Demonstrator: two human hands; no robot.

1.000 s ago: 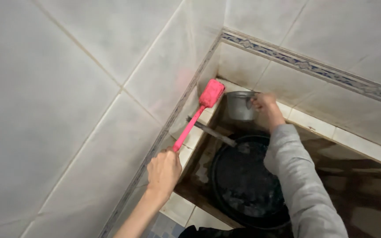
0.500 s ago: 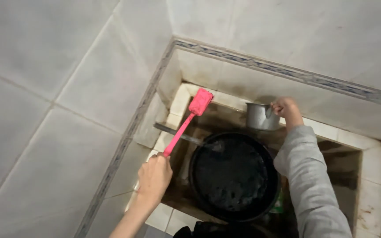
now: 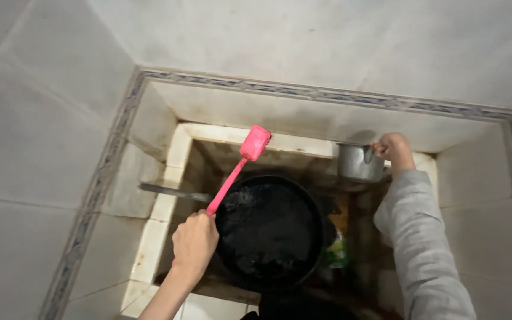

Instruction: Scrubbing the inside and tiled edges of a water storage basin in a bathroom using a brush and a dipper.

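Pink plastic stands out at the centre of the frame: a brush [image 3: 232,172] with a flat head, its thin handle slanting from upper right down to lower left. The left hand [image 3: 194,240], low and left of centre, is closed in a fist round the handle's bottom end, so that end is hidden in the palm; the bare forearm runs out of the frame at the bottom edge. The brush head hovers above the white tiled rim [image 3: 176,160] of a sunken basin, and whether it touches the rim cannot be told.

At upper right the right hand [image 3: 393,149] grips a small metal cup [image 3: 360,162] at its right side, fingers curled shut, the part it holds covered by them. The grey sleeve [image 3: 416,237] bends down to the lower right corner, where it is cut off.

Between the two hands a black round pan [image 3: 271,228] fills the basin; its long grey handle [image 3: 173,192] sticks out left over the rim. The pan's inside is dark and hard to read. Right of it lies something green and orange [image 3: 338,243], blurred and half in shadow. A patterned tile border [image 3: 327,95] frames the recess.
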